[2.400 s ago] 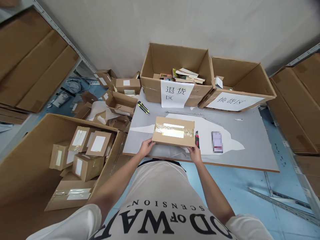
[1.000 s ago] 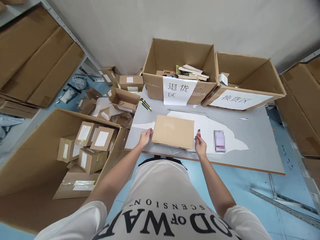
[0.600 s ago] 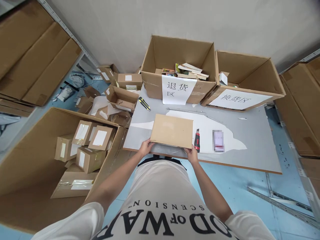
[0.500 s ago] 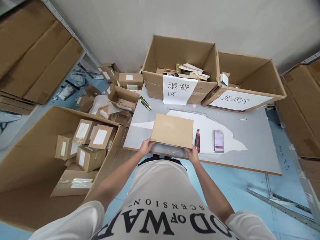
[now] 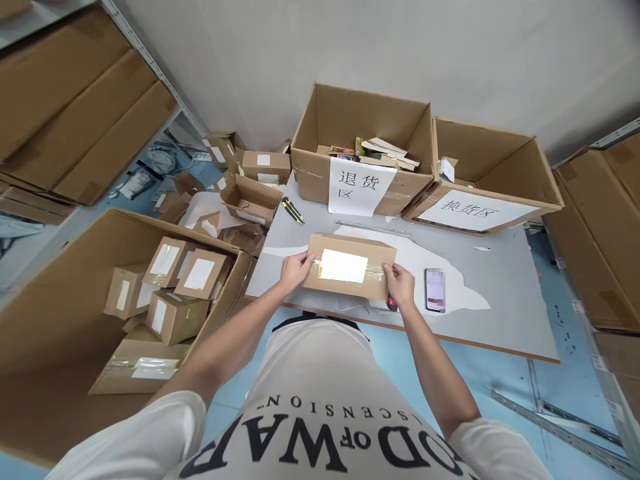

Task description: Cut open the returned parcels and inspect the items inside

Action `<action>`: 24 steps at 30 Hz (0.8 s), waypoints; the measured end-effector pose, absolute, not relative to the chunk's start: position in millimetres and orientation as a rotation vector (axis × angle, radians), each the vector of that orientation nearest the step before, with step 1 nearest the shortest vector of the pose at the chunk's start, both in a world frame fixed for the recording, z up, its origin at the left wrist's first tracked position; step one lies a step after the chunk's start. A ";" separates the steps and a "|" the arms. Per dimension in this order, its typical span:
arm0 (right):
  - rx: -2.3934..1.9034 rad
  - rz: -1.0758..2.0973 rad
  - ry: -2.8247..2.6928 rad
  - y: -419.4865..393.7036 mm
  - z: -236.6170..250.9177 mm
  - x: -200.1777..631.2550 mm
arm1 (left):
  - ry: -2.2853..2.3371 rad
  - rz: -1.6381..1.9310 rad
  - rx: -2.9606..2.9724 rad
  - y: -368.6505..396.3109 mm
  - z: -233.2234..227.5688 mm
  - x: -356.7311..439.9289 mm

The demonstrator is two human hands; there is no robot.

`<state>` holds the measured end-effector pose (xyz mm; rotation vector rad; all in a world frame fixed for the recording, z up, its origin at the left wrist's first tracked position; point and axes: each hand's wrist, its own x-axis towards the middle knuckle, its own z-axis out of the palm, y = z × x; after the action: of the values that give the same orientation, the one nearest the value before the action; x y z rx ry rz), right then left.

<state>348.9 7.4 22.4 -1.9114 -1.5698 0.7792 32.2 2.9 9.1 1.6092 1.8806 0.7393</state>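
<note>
Two hands: left hand (image 5: 295, 268), right hand (image 5: 400, 285) fingers gripping one parcel (image 5: 347, 273) | two knives | one phone (image 5: 435, 289)

Red cutter (image 5: 391, 305) mostly hidden behind right hand (image 5: 400, 285); phone (image 5: 435, 289) screen blurred; label (image 5: 343, 265) text on parcel (image 5: 349, 265) too small to read.

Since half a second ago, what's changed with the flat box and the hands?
The flat box has been turned over: its white label and tape now face up, where plain cardboard showed. Both hands shifted from the near edge to its ends, left hand and right hand. The red knife, phone and yellow knife stayed put.
</note>
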 end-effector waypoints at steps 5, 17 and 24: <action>-2.063 0.698 -1.648 28.1 27.1 347.7 | 1.951 0.679 1.561 25.9 11.4 35.9; -2.134 0.766 -1.504 36.6 -0.2 355.8 | 1.561 0.952 1.365 15.8 -16.2 44.8; -2.014 0.912 -1.337 38.9 -15.5 368.2 | 1.626 0.981 1.360 13.1 -13.0 50.6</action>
<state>368.2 38.9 -15.5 -2.0142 -1.3365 0.9121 50.6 13.1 -13.0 1.3600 1.6261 0.9808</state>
